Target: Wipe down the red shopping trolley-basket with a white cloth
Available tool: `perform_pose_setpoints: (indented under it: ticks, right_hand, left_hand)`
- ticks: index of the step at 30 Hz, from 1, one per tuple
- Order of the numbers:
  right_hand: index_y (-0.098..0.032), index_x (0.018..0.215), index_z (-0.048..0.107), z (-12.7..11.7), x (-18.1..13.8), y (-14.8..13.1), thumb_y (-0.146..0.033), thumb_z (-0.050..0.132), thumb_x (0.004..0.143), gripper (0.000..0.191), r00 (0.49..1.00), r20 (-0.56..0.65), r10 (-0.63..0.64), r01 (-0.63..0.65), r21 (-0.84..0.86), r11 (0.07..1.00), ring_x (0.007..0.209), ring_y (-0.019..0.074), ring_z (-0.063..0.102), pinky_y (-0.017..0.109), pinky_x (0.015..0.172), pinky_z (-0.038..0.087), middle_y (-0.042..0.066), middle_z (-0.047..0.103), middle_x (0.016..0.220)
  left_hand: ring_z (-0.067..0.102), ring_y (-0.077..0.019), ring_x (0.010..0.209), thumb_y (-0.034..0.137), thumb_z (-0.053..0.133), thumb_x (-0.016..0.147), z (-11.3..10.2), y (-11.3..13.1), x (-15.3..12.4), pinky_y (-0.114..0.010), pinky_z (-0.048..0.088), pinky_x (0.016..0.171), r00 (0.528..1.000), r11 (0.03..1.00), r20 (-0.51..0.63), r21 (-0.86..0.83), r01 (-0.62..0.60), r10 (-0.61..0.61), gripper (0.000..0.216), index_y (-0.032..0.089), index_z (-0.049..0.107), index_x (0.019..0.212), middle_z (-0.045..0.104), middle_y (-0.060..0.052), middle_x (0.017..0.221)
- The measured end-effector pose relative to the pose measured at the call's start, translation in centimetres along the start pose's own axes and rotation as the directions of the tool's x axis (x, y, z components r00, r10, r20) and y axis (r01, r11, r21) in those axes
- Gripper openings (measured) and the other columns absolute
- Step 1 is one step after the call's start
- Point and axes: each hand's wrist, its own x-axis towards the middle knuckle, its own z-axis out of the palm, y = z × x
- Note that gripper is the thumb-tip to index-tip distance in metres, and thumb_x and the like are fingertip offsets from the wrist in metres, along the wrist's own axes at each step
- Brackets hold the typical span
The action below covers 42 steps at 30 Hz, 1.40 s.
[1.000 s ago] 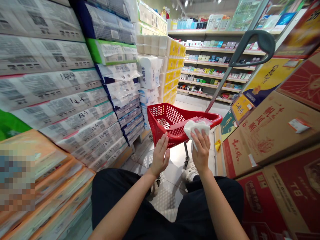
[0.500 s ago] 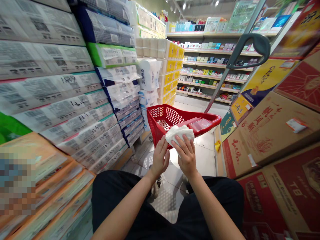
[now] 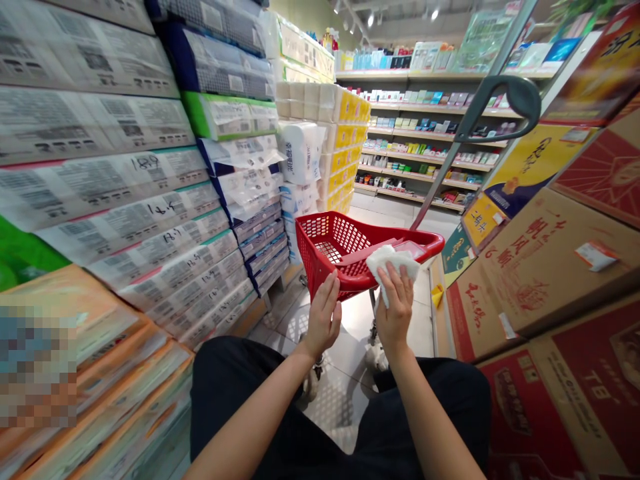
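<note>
Before me stands a red plastic shopping cart with a perforated basket and a raised grey handle. At the basket's near corner, my left hand has its fingers stretched out along the rim, touching it, the thumb apart. My right hand presses a crumpled white cloth flat on the right part of the near rim. The cloth covers part of the child-seat-like panel there. Whether it is paper or fabric I cannot tell.
Tall stacks of wrapped tissue packs line the left side. Printed cartons are piled along the right. Shelves of small boxes stand at the back. My knees flank the cart's near wheels on the tiled floor.
My right hand has slid the white cloth to the right along the cart's rim, away from my left hand. My left hand stays near the basket's corner.
</note>
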Motion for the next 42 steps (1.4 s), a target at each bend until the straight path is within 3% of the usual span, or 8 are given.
perform_pose_setpoints:
  ticks: [6, 11, 17, 22, 26, 29, 36, 42]
  right_hand:
    - [-0.027, 0.138, 0.051, 0.8, -1.3, -2.8, -0.009, 0.037, 0.093, 0.05, 0.988, 0.109, -0.112, 0.109, 0.028, 0.994, 0.144, 0.0239, 0.033, 0.054, 0.118, 0.025, 0.005, 0.054, 0.142]
    - [-0.027, 0.137, 0.052, 0.0, -1.2, 0.9, -0.008, 0.04, 0.093, 0.049, 0.972, 0.097, -0.212, 0.211, 0.022, 0.977, 0.142, 0.0235, 0.036, 0.052, 0.116, 0.031, 0.006, 0.056, 0.14]
    - [-0.024, 0.135, 0.054, -1.7, 0.5, 4.7, -0.01, 0.039, 0.094, 0.046, 0.997, 0.05, -0.067, 0.068, -0.028, 0.997, 0.143, 0.0264, 0.033, 0.057, 0.114, 0.03, 0.009, 0.051, 0.145]
    - [-0.024, 0.137, 0.052, -0.9, 0.3, 1.3, -0.011, 0.039, 0.094, 0.046, 1.0, 0.026, 0.003, -0.003, -0.008, 1.0, 0.144, 0.026, 0.032, 0.056, 0.116, 0.028, 0.008, 0.05, 0.145]
    - [-0.025, 0.139, 0.05, 0.5, -1.2, -3.1, -0.01, 0.039, 0.094, 0.049, 0.99, 0.115, -0.077, 0.075, 0.026, 0.997, 0.144, 0.0252, 0.032, 0.054, 0.117, 0.027, 0.007, 0.051, 0.145]
    - [-0.027, 0.137, 0.052, 1.0, -1.7, -4.1, -0.009, 0.042, 0.094, 0.048, 0.974, 0.149, -0.169, 0.166, 0.034, 0.986, 0.143, 0.0241, 0.034, 0.051, 0.118, 0.025, 0.005, 0.054, 0.142]
    - [-0.029, 0.136, 0.053, -0.1, -1.4, 0.6, -0.004, 0.043, 0.092, 0.052, 0.949, 0.13, -0.287, 0.284, 0.041, 0.958, 0.141, 0.0237, 0.038, 0.049, 0.116, 0.031, 0.005, 0.055, 0.141]
    - [-0.027, 0.137, 0.052, -1.0, 0.1, 3.8, -0.01, 0.041, 0.094, 0.047, 0.996, 0.041, -0.084, 0.082, 0.042, 0.996, 0.143, 0.0265, 0.033, 0.057, 0.115, 0.03, 0.008, 0.05, 0.145]
  left_hand:
    - [0.026, -0.0231, 0.146, 0.021, 0.031, 0.099, 0.2, -0.1, 0.0, -0.048, 0.029, 0.117, 1.0, 1.0, -0.014, -0.022, 0.003, -0.003, 0.056, 0.024, 0.018, 0.154, 0.027, -0.01, 0.159]
    - [0.027, -0.023, 0.146, 0.02, 0.031, 0.099, 0.1, -0.2, 0.0, -0.048, 0.027, 0.118, 1.0, 1.0, 0.005, 0.011, -0.002, 0.002, 0.056, 0.024, 0.018, 0.154, 0.028, -0.01, 0.159]
    - [0.027, -0.0232, 0.146, 0.017, 0.033, 0.097, 0.1, -0.1, 0.0, -0.047, 0.027, 0.118, 1.0, 1.0, 0.002, 0.007, -0.002, 0.002, 0.059, 0.023, 0.018, 0.154, 0.027, -0.01, 0.159]
    - [0.028, -0.0237, 0.145, 0.017, 0.031, 0.097, 0.3, -0.1, 0.0, -0.048, 0.028, 0.118, 1.0, 1.0, -0.015, -0.005, 0.005, -0.005, 0.058, 0.023, 0.018, 0.154, 0.026, -0.01, 0.159]
    - [0.029, -0.0243, 0.145, 0.018, 0.032, 0.098, 0.3, -0.4, -0.2, -0.049, 0.031, 0.116, 1.0, 1.0, -0.016, 0.004, -0.002, 0.002, 0.057, 0.023, 0.019, 0.154, 0.029, -0.012, 0.158]
    - [0.03, -0.0249, 0.144, 0.019, 0.034, 0.099, 0.2, -0.4, -0.2, -0.049, 0.031, 0.115, 1.0, 1.0, -0.008, 0.008, 0.008, -0.008, 0.055, 0.022, 0.024, 0.152, 0.034, -0.013, 0.155]
    - [0.028, -0.0234, 0.146, 0.021, 0.031, 0.099, -0.1, -0.1, 0.2, -0.046, 0.029, 0.117, 1.0, 1.0, 0.018, -0.012, 0.003, -0.002, 0.056, 0.024, 0.019, 0.154, 0.028, -0.011, 0.158]
    - [0.027, -0.0232, 0.146, 0.017, 0.03, 0.098, 0.1, 0.0, 0.2, -0.047, 0.028, 0.118, 1.0, 1.0, 0.005, -0.017, 0.01, -0.01, 0.058, 0.025, 0.017, 0.154, 0.026, -0.009, 0.159]
